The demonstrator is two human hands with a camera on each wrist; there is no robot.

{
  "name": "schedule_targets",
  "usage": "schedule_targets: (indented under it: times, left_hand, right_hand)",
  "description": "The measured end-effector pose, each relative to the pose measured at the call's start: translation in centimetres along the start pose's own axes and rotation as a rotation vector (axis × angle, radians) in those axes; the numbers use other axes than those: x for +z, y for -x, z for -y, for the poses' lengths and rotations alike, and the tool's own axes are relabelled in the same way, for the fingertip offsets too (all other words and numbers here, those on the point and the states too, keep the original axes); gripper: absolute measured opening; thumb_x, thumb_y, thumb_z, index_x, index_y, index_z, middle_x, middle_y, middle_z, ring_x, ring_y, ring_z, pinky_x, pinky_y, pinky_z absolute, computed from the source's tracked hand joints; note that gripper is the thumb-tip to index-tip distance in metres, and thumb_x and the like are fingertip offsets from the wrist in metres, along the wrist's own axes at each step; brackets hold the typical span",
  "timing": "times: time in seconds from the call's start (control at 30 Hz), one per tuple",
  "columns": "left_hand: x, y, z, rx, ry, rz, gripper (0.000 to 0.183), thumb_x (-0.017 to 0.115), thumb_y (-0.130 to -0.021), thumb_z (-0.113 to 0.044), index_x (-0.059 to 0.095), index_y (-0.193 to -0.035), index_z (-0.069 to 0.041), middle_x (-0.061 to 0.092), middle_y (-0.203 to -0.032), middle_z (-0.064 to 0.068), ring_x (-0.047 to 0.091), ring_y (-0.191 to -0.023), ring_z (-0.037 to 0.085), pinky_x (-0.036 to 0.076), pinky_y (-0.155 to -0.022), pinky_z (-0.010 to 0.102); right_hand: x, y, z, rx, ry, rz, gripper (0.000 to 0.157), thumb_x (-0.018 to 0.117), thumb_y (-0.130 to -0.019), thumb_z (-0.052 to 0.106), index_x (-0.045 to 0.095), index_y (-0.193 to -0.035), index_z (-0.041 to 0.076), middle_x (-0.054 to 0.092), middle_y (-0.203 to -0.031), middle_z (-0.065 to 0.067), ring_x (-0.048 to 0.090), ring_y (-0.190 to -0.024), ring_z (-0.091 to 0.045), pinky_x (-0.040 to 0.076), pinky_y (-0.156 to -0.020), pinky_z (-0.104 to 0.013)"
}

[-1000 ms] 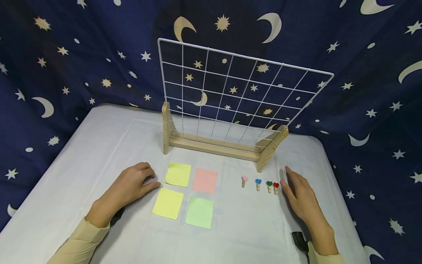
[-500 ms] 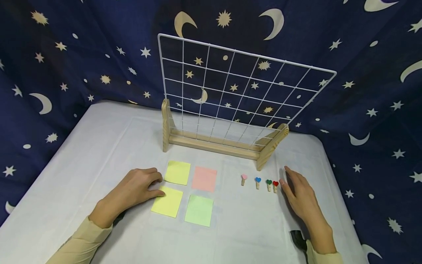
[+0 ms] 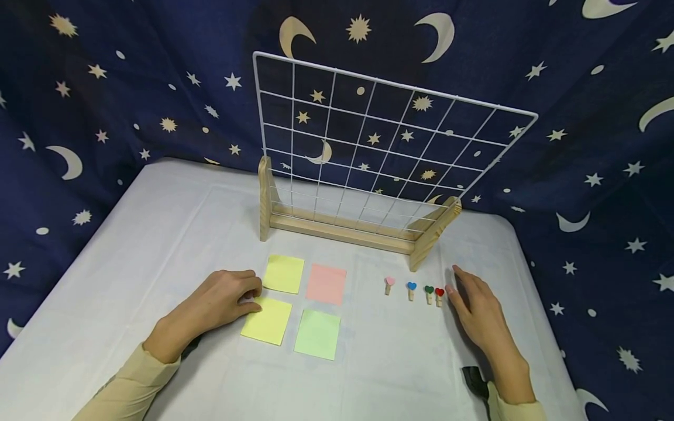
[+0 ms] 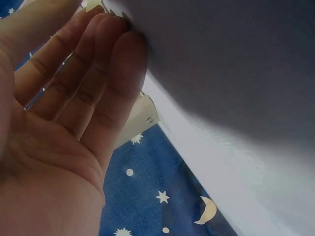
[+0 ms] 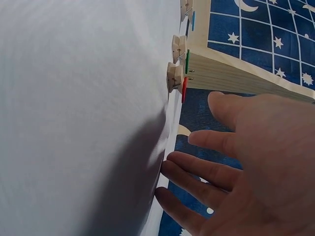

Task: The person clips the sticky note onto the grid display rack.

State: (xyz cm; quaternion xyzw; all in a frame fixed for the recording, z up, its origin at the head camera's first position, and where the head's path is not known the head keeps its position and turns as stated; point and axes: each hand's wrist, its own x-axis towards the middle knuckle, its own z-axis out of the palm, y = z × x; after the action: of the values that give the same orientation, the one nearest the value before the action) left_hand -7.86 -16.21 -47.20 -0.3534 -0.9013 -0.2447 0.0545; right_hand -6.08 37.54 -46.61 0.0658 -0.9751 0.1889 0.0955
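Note:
My left hand (image 3: 221,298) is at the left edges of two yellow sticky notes. Its thumb tip overlaps the upper left corner of the lower yellow note (image 3: 267,321), and its bent fingers reach the lower left corner of the upper yellow note (image 3: 284,273). Both notes lie flat. In the left wrist view the fingers bend gently, with a bit of yellow paper (image 4: 92,5) beyond them. My right hand (image 3: 479,316) rests on the white cloth with loose fingers and holds nothing. Just left of it lie small wooden clothespins with red (image 3: 439,296) and green (image 3: 429,293) hearts.
Beside the yellow notes lie a pink sticky note (image 3: 326,285) and a green one (image 3: 318,334). Clothespins with blue (image 3: 411,290) and pink (image 3: 389,285) hearts lie further left of the others. Behind stands a white wire grid (image 3: 363,117) in a wooden stand (image 3: 337,231).
My left hand has moved right onto the edges of the yellow notes, and its thumb and fingers have drawn slightly closer together. The right hand stays in place.

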Motion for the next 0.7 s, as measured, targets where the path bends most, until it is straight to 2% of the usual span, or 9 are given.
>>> schedule_targets:
  times: [0.23, 0.47, 0.53, 0.6, 0.7]
  left_hand:
    - [0.16, 0.06, -0.01, 0.008, -0.02, -0.022, 0.03, 0.092, -0.077, -0.007, 0.064, -0.081, -0.018, 0.061, -0.079, -0.012, 0.048, -0.063, -0.001, 0.045, -0.06, 0.021]
    - [0.26, 0.03, 0.03, 0.026, -0.022, -0.047, 0.032, 0.091, -0.078, -0.003, 0.063, -0.079, -0.019, 0.058, -0.076, -0.012, 0.046, -0.062, -0.001, 0.043, -0.059, 0.019]
    - [0.29, 0.01, 0.05, 0.03, -0.021, -0.05, 0.032, 0.091, -0.078, -0.003, 0.062, -0.078, -0.018, 0.058, -0.075, -0.012, 0.045, -0.061, -0.002, 0.042, -0.059, 0.019]
    - [0.28, -0.02, 0.04, 0.032, -0.021, -0.05, 0.032, 0.09, -0.078, -0.003, 0.062, -0.078, -0.018, 0.057, -0.074, -0.012, 0.045, -0.061, -0.002, 0.042, -0.058, 0.019]
    - [0.29, -0.04, 0.04, 0.031, -0.025, -0.046, 0.032, 0.09, -0.078, -0.003, 0.062, -0.077, -0.019, 0.056, -0.074, -0.013, 0.044, -0.061, -0.002, 0.041, -0.058, 0.019]
  right_hand:
    - [0.18, -0.13, 0.12, -0.047, 0.0, -0.021, 0.044, 0.068, -0.103, 0.014, 0.059, -0.144, -0.002, 0.06, -0.136, -0.03, 0.053, -0.129, -0.051, 0.043, -0.102, -0.068]
    - [0.3, -0.12, 0.39, -0.026, -0.011, -0.017, 0.029, 0.074, -0.098, 0.009, 0.072, -0.126, -0.001, 0.066, -0.122, -0.024, 0.061, -0.116, -0.045, 0.048, -0.095, -0.065]
    - [0.36, -0.15, 0.38, -0.033, -0.004, -0.032, 0.025, 0.076, -0.096, 0.008, 0.075, -0.12, 0.0, 0.068, -0.115, -0.02, 0.065, -0.107, -0.04, 0.051, -0.09, -0.058]
    - [0.42, -0.18, 0.35, -0.043, 0.003, -0.053, 0.022, 0.078, -0.094, 0.007, 0.077, -0.115, 0.001, 0.069, -0.108, -0.016, 0.067, -0.097, -0.033, 0.053, -0.084, -0.046]
    - [0.54, -0.19, 0.28, -0.052, -0.001, -0.08, 0.018, 0.08, -0.093, 0.008, 0.079, -0.111, 0.004, 0.071, -0.1, -0.01, 0.066, -0.086, -0.023, 0.048, -0.076, -0.026]
